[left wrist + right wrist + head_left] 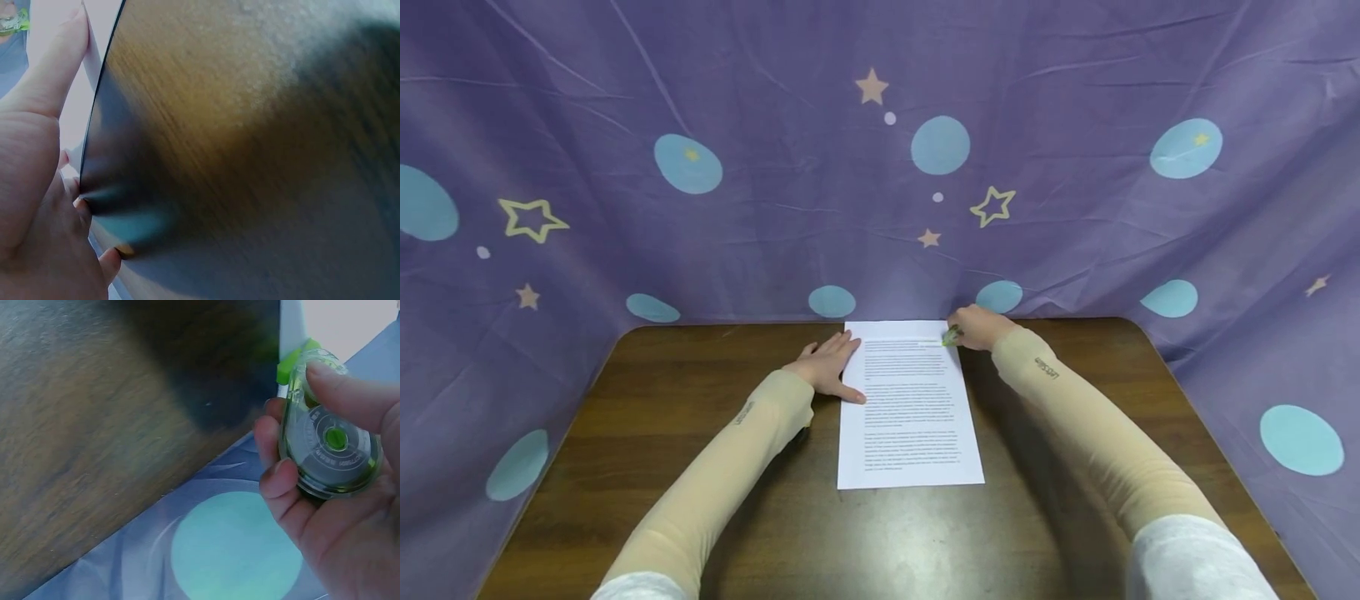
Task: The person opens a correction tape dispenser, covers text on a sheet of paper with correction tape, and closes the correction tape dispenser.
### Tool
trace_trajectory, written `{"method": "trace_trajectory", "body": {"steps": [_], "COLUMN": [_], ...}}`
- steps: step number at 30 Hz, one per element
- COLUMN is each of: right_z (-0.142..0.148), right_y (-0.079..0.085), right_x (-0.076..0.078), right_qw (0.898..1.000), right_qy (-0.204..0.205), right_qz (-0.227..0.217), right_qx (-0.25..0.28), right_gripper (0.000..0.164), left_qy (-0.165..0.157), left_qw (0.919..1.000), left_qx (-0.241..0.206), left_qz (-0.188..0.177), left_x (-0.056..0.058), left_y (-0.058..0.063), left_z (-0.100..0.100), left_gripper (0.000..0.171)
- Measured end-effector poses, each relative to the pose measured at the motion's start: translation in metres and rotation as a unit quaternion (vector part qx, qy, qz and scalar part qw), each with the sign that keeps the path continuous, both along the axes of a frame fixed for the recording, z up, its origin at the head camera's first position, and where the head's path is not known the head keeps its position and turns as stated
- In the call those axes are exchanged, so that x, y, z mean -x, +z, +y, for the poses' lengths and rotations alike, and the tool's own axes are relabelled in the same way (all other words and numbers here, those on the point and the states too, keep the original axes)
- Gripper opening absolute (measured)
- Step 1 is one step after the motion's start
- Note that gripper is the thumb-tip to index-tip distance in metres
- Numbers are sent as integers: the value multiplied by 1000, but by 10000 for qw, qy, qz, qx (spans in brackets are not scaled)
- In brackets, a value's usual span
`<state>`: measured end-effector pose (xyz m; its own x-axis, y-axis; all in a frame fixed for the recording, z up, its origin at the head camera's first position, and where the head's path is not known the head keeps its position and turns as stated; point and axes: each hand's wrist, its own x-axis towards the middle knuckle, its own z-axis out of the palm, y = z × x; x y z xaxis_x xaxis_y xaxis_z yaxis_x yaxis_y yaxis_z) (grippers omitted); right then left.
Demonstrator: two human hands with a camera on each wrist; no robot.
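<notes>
A white sheet of paper (912, 425) printed with lines of text lies on the wooden table, its top at the far edge. My left hand (829, 367) rests with spread, straight fingers on the sheet's left edge, the thumb reaching in over the margin. At the upper right of the page, my right hand (981, 327) grips a correction tape dispenser (334, 440). The dispenser has a clear rounded body, a green hub and a green tip (289, 367). In the right wrist view, the thumb presses on one face while curled fingers support the other. Its tip is at the end of the top text line.
The brown wooden table (647, 425) extends on both sides of the sheet and in front of it. A purple curtain (790, 183) with stars and blue spots hangs right behind the table's far edge and along both sides.
</notes>
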<state>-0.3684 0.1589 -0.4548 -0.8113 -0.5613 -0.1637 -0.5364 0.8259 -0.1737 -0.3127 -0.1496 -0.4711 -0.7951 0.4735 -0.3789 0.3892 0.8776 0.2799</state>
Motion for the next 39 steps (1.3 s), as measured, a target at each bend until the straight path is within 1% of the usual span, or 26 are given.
{"method": "trace_trajectory", "body": {"steps": [3, 9, 16, 21, 25, 31, 39], "right_z": [-6, -32, -70, -90, -101, -113, -123], "right_y": [3, 8, 4, 2, 2, -1, -5], "right_x": [-2, -4, -4, -4, -4, -4, -1], "right_qw": [10000, 9993, 9982, 9982, 9980, 9982, 9980], "right_qy": [47, 127, 325, 341, 338, 320, 470], "right_qz": [32, -139, -233, -59, 73, -33, 26], "right_qx": [-3, 325, 441, 485, 531, 508, 418], "right_gripper": [8, 9, 10, 5, 6, 10, 12], "left_qy": [-8, 54, 15, 9, -24, -57, -59], "left_qw": [10000, 10000, 9999, 9998, 9998, 9999, 9997], "left_qx": [15, 31, 124, 174, 183, 106, 222], "left_qz": [2, 34, 72, 40, 24, -27, 40], "left_x": [0, -1, -1, 0, 2, 3, 3], "left_y": [0, 0, -1, -1, -1, -2, -3], "left_z": [1, 1, 0, -1, -1, -1, -3], "left_gripper": [116, 118, 118, 119, 118, 116, 117]}}
